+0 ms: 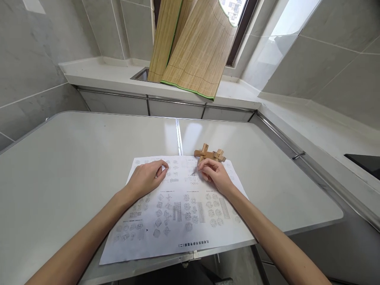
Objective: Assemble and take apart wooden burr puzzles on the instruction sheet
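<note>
A large printed sheet (178,241) lies on the table, covered in small line drawings of assembled shapes and short captions, its title upside down from my side. My left hand (148,176) rests on its upper left part, fingers loosely curled in with nothing visible between them. On the upper right part lies my right hand (216,174), its fingers bent inward and no object showing in them. Just beyond these fingers sits a cluster of interlocking wooden puzzle pieces (210,154), at the sheet's far edge. My right hand hides its near side, so I cannot tell whether they touch.
The white folding table (89,158) has a metal seam (179,136) down its middle. Behind it runs a white counter (113,75) with a sink (141,74) and bamboo mats (198,51) leaning at the window. A metal rail (279,134) borders the right side.
</note>
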`<action>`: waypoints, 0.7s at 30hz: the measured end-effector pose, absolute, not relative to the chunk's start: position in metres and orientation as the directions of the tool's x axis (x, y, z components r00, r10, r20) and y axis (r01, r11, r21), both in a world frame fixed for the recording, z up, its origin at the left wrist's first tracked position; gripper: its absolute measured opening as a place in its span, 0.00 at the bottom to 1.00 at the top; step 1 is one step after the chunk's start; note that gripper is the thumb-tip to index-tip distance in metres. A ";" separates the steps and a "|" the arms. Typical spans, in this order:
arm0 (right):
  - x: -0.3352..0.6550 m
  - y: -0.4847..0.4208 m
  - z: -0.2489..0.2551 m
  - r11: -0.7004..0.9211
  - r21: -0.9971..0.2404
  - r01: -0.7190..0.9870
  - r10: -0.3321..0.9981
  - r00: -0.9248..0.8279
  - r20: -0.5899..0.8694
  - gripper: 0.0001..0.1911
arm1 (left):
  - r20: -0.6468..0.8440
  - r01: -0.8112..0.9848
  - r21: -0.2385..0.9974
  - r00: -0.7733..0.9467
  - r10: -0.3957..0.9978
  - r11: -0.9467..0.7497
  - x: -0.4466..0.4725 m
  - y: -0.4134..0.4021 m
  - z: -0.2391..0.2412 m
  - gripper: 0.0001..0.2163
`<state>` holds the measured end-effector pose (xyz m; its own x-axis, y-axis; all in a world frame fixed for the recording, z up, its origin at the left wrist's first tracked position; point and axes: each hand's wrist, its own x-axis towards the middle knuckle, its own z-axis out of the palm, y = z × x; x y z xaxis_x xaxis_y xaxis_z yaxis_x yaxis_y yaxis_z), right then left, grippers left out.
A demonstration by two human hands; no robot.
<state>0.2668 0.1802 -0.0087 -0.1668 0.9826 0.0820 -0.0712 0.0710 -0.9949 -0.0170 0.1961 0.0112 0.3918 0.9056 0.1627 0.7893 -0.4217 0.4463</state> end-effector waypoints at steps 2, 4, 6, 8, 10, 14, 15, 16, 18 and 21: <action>0.268 0.182 -0.009 0.060 -0.985 -0.163 0.984 -0.156 0.086 0.05 | 0.164 0.795 0.424 0.403 0.900 -0.433 -0.017 0.195 0.010 0.13; 0.269 0.183 -0.008 0.044 -0.969 -0.242 0.985 -0.153 0.083 0.04 | 0.159 0.799 0.419 0.404 0.901 -0.432 -0.018 0.195 0.010 0.13; 0.272 0.184 -0.007 0.047 -0.956 -0.290 0.987 -0.135 0.089 0.04 | 0.160 0.799 0.416 0.404 0.900 -0.433 -0.018 0.195 0.009 0.13; 0.277 0.186 -0.007 0.088 -0.949 -0.302 0.990 -0.078 0.117 0.04 | 0.165 0.798 0.411 0.410 0.897 -0.441 -0.019 0.194 0.009 0.13; 0.283 0.188 -0.008 0.154 -0.949 -0.276 0.988 0.018 0.155 0.06 | 0.167 0.797 0.404 0.418 0.893 -0.448 -0.019 0.194 0.008 0.13; 0.288 0.192 -0.011 0.229 -0.956 -0.182 0.957 0.222 0.187 0.07 | 0.167 0.797 0.398 0.424 0.890 -0.454 -0.019 0.193 0.008 0.13; 0.288 0.192 -0.012 0.228 -0.960 -0.165 0.950 0.255 0.182 0.07 | 0.168 0.798 0.396 0.424 0.890 -0.455 -0.019 0.193 0.008 0.13; 0.287 0.192 -0.013 0.221 -0.963 -0.151 0.945 0.279 0.174 0.08 | 0.170 0.798 0.394 0.425 0.889 -0.456 -0.019 0.193 0.009 0.13; 0.286 0.192 -0.015 0.196 -0.970 -0.141 0.943 0.297 0.148 0.12 | 0.172 0.798 0.390 0.426 0.888 -0.459 -0.019 0.193 0.009 0.13; 0.284 0.192 -0.017 0.145 -0.971 -0.188 0.951 0.296 0.084 0.16 | 0.168 0.795 0.396 0.430 0.887 -0.460 -0.019 0.192 0.010 0.13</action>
